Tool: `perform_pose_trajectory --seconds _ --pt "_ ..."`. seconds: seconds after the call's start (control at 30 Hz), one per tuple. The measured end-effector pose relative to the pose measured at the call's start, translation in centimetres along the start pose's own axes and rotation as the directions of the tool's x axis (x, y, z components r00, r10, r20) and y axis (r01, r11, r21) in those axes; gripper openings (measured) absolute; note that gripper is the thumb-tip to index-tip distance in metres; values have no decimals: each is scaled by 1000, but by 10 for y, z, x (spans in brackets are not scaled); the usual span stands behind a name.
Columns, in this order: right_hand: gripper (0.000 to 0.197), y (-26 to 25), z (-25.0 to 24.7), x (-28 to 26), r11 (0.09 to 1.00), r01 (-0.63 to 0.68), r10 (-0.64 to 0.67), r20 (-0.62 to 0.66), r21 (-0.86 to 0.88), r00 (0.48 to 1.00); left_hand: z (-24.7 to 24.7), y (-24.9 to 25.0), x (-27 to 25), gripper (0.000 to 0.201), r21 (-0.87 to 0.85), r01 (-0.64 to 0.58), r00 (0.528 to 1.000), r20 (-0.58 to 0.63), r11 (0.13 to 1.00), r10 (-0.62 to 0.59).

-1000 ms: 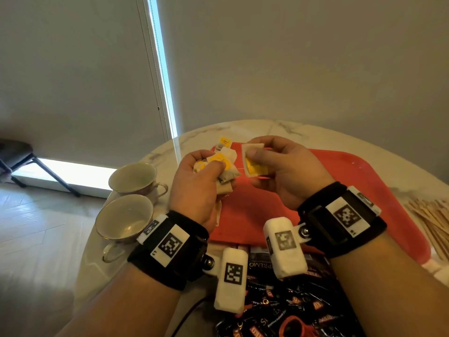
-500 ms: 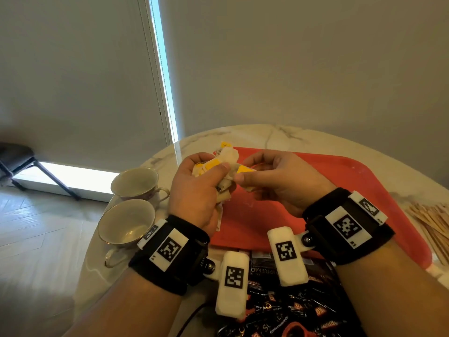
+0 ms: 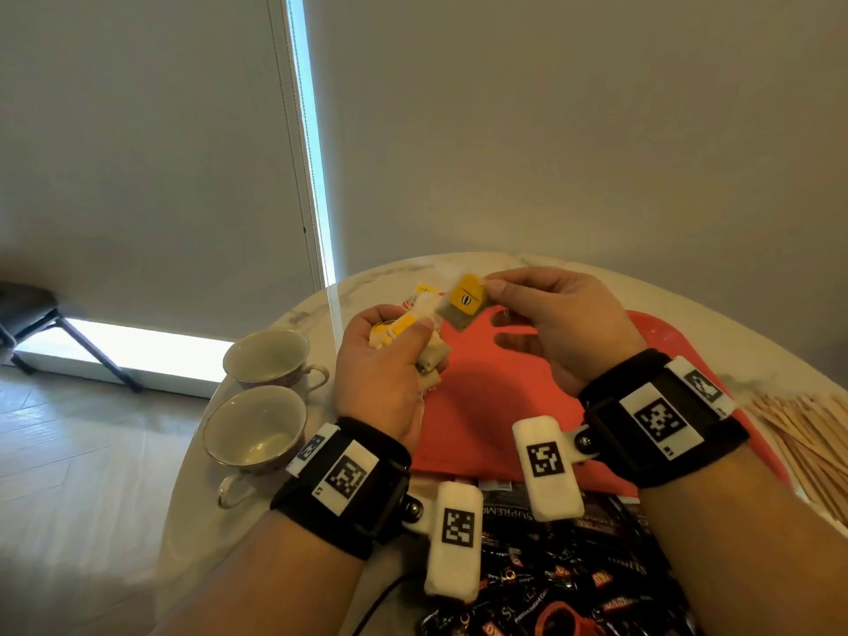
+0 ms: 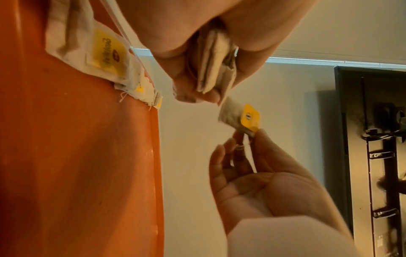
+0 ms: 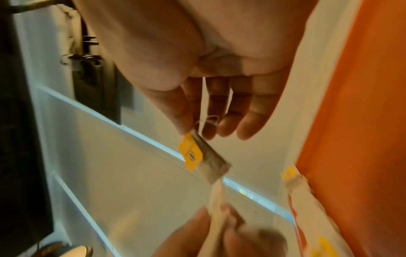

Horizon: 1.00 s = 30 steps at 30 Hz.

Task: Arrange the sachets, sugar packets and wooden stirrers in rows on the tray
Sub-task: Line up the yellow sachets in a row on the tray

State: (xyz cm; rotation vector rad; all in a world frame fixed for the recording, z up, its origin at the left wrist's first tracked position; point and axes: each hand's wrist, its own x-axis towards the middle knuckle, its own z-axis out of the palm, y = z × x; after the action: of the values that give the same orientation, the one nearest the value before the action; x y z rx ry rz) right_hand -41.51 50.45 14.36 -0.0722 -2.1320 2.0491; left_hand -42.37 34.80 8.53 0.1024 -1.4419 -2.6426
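two teacups [image 3: 260, 397], marble table [image 3: 757, 346], chair [image 3: 27, 314]

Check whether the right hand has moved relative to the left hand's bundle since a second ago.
Yes. The right hand met the bundle in the left hand, then drew away rightward over the red tray, now pinching one yellow-tagged sachet.

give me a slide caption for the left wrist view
Right hand pinches one tea sachet drawn from the left hand bundle.
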Motion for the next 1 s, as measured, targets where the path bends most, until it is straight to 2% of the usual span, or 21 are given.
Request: perform_pose_trajectory --seconds 0.07,0.13,0.3,0.4,0.5,0.57,0.7,0.83,0.93,1.0 --pt "11 -8 -4 4 987 111 -116 -43 -114 992 -3 -1 2 21 -17 34 999 33 999 -34" --pt "13 -16 -7 9 954 167 -186 -58 -248 981 -6 -2 5 22 -17 52 997 57 999 -51" --pt "18 -28 -2 14 964 80 -62 77 -253 995 -8 -4 10 22 94 -4 1000 -5 996 5" --pt "18 -28 5 17 955 81 -59 87 -284 994 -9 0 10 20 108 20 999 -29 994 -17" --pt "16 -28 13 19 961 83 -59 96 -262 994 -10 1 12 17 95 52 999 -22 994 -50" --pt "13 -29 19 21 941 114 -82 111 -320 990 -9 0 12 14 81 46 999 -11 996 -45" --pt "10 -28 31 24 903 153 -109 130 -401 986 -6 2 9 27 13 49 998 28 999 -50" --pt "8 -22 38 25 936 86 -29 170 -342 985 -8 1 10 27 3 39 997 64 999 -39" --pt "31 -16 33 27 967 -4 69 250 -254 966 -12 -2 16 29 -5 10 1000 21 1000 -10" --pt "44 -15 30 31 972 -19 86 279 -235 956 -13 -2 17 27 -11 -11 1000 1 1000 11"
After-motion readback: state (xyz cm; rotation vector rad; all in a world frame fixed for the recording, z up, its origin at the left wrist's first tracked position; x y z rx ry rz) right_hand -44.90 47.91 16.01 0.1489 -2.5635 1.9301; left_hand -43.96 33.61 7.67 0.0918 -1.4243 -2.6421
